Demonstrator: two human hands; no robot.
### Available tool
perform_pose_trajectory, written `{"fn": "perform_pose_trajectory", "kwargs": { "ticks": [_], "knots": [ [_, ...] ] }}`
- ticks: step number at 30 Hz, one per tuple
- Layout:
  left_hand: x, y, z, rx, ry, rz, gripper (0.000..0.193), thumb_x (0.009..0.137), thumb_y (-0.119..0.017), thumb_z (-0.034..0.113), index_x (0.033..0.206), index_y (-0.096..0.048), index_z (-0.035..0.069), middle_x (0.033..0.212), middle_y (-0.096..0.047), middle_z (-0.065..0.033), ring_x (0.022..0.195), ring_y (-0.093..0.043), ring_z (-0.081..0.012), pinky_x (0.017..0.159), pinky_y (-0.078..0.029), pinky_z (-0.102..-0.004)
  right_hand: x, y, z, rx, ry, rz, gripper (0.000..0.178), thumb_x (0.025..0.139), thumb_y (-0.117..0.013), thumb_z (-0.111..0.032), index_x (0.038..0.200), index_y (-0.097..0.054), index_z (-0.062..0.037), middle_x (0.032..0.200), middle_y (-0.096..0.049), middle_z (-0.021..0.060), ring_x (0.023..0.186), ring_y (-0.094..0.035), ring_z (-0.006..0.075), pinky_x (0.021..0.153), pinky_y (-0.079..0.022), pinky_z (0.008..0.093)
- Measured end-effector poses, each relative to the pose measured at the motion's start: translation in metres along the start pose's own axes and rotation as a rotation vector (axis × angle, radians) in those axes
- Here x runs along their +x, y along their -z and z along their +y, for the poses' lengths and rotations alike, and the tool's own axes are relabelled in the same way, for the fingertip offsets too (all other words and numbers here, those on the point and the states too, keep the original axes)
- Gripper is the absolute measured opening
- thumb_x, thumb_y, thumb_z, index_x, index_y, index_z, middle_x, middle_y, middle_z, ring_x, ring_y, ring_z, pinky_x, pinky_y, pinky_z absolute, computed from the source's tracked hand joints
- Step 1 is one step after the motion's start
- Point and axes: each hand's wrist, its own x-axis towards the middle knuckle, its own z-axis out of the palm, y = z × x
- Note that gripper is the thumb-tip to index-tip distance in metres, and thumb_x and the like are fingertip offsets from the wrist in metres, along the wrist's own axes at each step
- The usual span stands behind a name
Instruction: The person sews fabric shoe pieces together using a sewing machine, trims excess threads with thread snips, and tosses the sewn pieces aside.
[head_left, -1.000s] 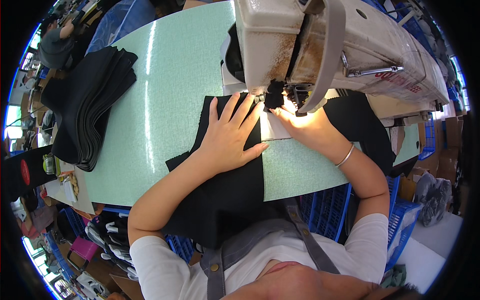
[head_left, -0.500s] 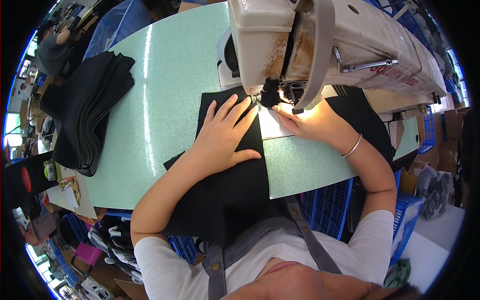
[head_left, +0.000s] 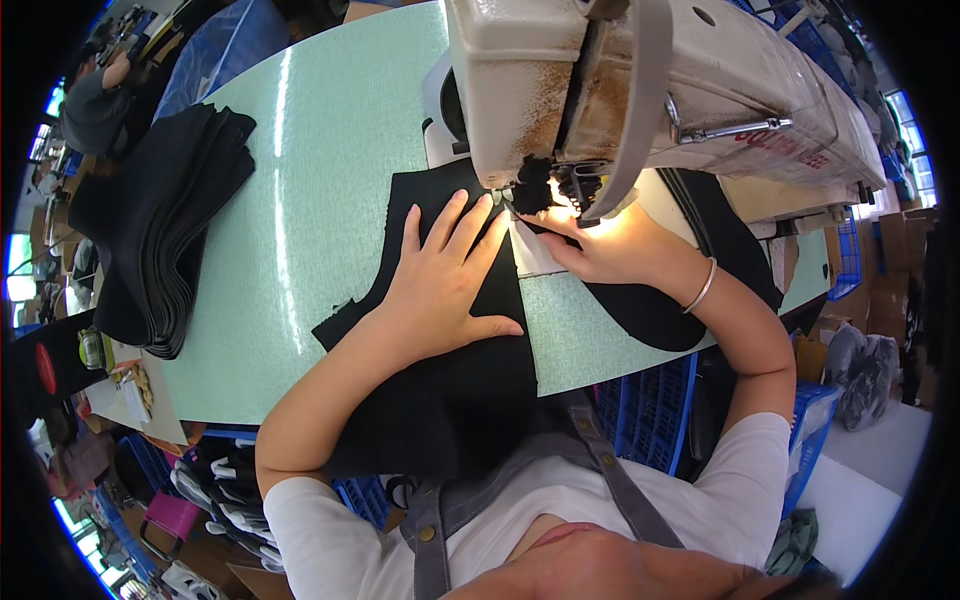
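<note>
Black fabric [head_left: 430, 415], center: left hand [head_left: 438, 280] spread flat atop, gripping nothing; right hand [head_left: 630, 250] half-curled, grip unclear. Best guided flat, unstretched.

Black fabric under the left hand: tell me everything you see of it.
The black fabric looks matte. Its upper part lies flat on the green table, its top right side reaching the lit area under the sewing machine. The right edge runs nearly straight; the left slants out to a jutting corner. The lower part extends past the table's front edge toward the grey apron. The spread left hand rests on it. I cannot tell whether it joins the black cloth farther right.
</note>
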Motion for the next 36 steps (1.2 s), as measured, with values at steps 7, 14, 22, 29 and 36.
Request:
{"fn": "perform_pose_trajectory", "kwargs": {
  "ticks": [7,14,22,29,36],
  "knots": [
    [0.001,0.004,0.0,-0.009,-0.02,-0.023,0.107,0.064,-0.074,0.063,0.14,-0.036,-0.002,0.148,-0.028,-0.0226,0.141,-0.019,-0.0395,0.107,-0.018,-0.0666,0.001,0.0,-0.007,-0.003,0.019,0.068,0.034,0.078,-0.062,-0.012,0.112,-0.062,-0.0087,0.082,-0.06,0.0082,0.075,-0.061,0.0278,0.065,-0.049,0.0394],
    [0.001,0.007,0.001,0.041,-0.032,-0.013,0.108,0.061,-0.075,0.064,0.139,-0.038,-0.001,0.135,-0.037,-0.0225,0.136,-0.026,-0.0415,0.108,-0.021,-0.0628,-0.002,0.002,-0.024,-0.017,-0.104,-0.004,0.037,0.081,-0.062,-0.014,0.118,-0.063,-0.0072,0.091,-0.064,0.0089,0.078,-0.062,0.0268,0.069,-0.049,0.0394],
    [0.001,0.01,0.001,0.018,-0.054,-0.017,0.106,0.06,-0.079,0.058,0.137,-0.04,-0.003,0.146,-0.03,-0.0235,0.139,-0.024,-0.0411,0.105,-0.027,-0.0646,-0.006,-0.002,-0.025,-0.081,-0.081,0.005,0.041,0.082,-0.062,-0.014,0.122,-0.06,-0.0031,0.112,-0.065,0.0118,0.085,-0.064,0.0266,0.073,-0.051,0.0383],
    [0.001,0.013,0.001,0.023,-0.065,-0.03,0.106,0.061,-0.08,0.055,0.14,-0.037,-0.001,0.145,-0.032,-0.0224,0.138,-0.026,-0.0401,0.105,-0.029,-0.062,-0.008,-0.004,-0.025,0.011,-0.163,-0.051,0.046,0.081,-0.062,-0.013,0.125,-0.057,-0.0044,0.104,-0.065,0.0129,0.083,-0.064,0.0273,0.071,-0.051,0.0379],
    [-0.004,0.027,0.006,-0.007,-0.123,-0.129,0.101,0.059,-0.082,0.045,0.14,-0.039,0.003,0.141,-0.036,-0.0191,0.135,-0.031,-0.0376,0.11,-0.027,-0.0511,-0.006,0.0,-0.026,0.021,-0.105,-0.015,0.041,0.079,-0.064,-0.012,0.119,-0.06,-0.0042,0.106,-0.065,0.0129,0.087,-0.064,0.0296,0.075,-0.051,0.0397]
  ]
}}
